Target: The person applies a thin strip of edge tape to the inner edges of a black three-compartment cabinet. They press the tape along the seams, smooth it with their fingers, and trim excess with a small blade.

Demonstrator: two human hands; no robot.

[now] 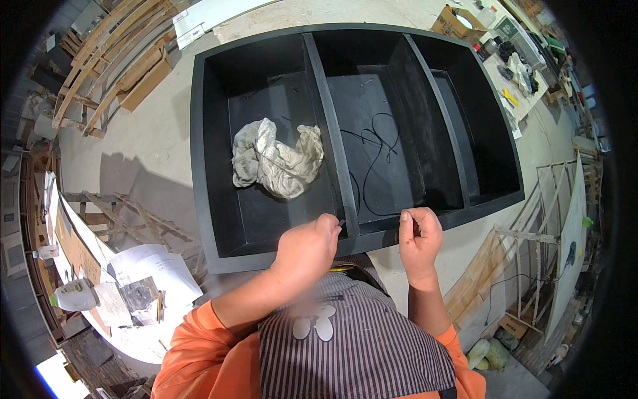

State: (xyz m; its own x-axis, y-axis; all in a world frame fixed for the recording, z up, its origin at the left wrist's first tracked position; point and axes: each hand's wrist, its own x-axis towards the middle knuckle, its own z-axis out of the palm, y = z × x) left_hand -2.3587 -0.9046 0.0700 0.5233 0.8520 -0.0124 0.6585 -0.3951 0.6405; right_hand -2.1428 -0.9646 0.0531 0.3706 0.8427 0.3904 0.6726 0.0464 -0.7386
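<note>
A large black box-like frame (256,265) with three compartments lies in front of me. Loops of thin black cord (389,147) rest in its middle compartment, and one strand curves toward my right hand (423,245). That hand is closed in a pinch over the near rim, apparently on the cord. At the near end of the left divider (327,100), my left hand (307,247) is closed too. Something small and dark shows by its fingertips, too small to name. A crumpled, stained white cloth (278,159) occupies the left compartment.
Wooden racks (100,60) stand at the far left. Papers (156,276) and a white bottle (74,295) lie at the near left. A cluttered table (531,100) with a cardboard box (458,23) is at the far right. A metal-framed stand (531,246) rises at the right.
</note>
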